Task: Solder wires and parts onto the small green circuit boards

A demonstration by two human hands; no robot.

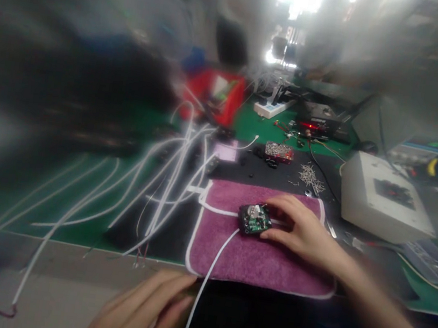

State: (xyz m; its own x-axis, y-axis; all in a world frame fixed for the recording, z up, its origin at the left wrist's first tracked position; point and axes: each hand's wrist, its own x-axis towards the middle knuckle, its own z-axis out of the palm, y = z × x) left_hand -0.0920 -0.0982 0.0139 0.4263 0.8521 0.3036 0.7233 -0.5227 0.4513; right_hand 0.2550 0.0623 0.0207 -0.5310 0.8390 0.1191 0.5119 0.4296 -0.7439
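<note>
On a purple cloth point(282, 265) with pale edging lies a small green circuit board point(257, 219) in a black housing. My right hand point(297, 226) grips the housing's right side between thumb and fingers. A white cable point(210, 271) runs from the housing down over the table's front edge. Another white cable reaches the housing from the left. Below the table edge, my left hand point(146, 306) is slightly blurred, its fingers stretched toward the hanging cable with a gap above the thumb. Whether it touches that cable is unclear.
Several white cables point(178, 164) spread across the left. Behind the cloth are a tin of screws point(279, 151) and loose screws point(310, 178). A red bin point(231, 100) and a power strip point(271, 108) stand farther back. A white box point(380, 200) sits at right.
</note>
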